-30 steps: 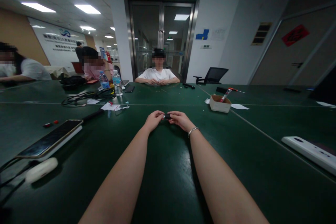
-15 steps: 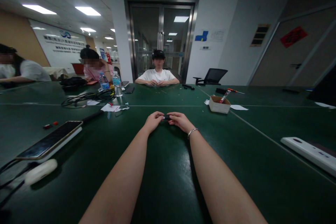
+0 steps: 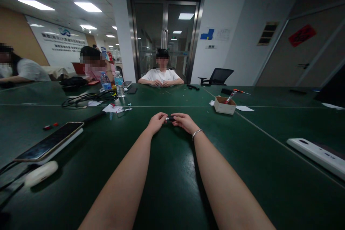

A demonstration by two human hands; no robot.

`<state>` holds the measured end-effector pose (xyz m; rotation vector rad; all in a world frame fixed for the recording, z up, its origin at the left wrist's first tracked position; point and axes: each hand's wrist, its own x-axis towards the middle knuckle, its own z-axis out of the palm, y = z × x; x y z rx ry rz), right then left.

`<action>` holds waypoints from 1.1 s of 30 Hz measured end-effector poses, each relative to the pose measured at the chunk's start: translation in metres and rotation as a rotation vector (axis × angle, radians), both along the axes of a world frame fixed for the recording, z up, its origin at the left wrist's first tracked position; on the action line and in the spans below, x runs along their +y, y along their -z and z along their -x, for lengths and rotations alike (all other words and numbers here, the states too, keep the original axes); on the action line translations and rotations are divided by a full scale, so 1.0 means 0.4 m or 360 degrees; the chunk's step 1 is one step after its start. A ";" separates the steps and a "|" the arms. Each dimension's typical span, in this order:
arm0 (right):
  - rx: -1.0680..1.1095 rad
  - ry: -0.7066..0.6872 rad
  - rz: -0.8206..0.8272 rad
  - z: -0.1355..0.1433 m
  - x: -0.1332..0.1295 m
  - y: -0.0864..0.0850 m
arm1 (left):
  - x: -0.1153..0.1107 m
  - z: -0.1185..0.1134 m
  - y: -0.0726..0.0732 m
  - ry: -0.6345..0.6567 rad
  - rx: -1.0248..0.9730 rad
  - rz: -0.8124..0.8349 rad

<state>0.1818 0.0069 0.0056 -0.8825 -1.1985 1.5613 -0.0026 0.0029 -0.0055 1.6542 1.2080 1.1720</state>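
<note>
Between my two hands, just above the green table [image 3: 172,172], is a small black cylinder with a silver end [image 3: 170,118]; its exact kind is too small to make out. My left hand [image 3: 157,122] pinches the silver end between thumb and fingertips. From the other side, my right hand [image 3: 185,122] grips the black end, its fingers closed and partly hiding it. A silver bracelet [image 3: 197,134] circles my right wrist.
To the left lie a phone [image 3: 51,142], a white rounded device [image 3: 41,173], black cables [image 3: 88,99] and water bottles [image 3: 119,84]. An open cardboard box [image 3: 225,106] and a white power strip [image 3: 318,156] are on the right. A person [image 3: 162,75] sits opposite.
More of the cylinder's silver end shows between my hands, which are slightly further apart. The whole view has shifted a little.
</note>
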 end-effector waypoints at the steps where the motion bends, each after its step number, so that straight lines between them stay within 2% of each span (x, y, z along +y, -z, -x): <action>1: -0.0003 0.0002 0.0004 0.000 0.000 0.000 | -0.001 0.000 -0.001 -0.0005 -0.0011 0.0010; 12: -0.0032 0.0026 0.0030 0.003 -0.001 -0.002 | -0.008 -0.002 -0.008 -0.0087 -0.0002 -0.0032; 19: -0.0034 0.0019 0.0020 0.000 0.001 0.001 | 0.000 0.002 0.000 -0.0073 0.0000 -0.0098; 23: -0.0023 0.0001 0.0006 -0.001 0.000 0.000 | 0.002 0.001 0.001 -0.0110 0.0020 -0.0008; 29: -0.0022 0.0001 0.0023 0.001 -0.003 -0.004 | 0.004 0.001 0.005 0.0004 0.0017 0.0021; 33: -0.0034 0.0010 0.0031 0.002 -0.002 -0.004 | 0.012 0.008 0.015 -0.0025 0.0005 -0.0023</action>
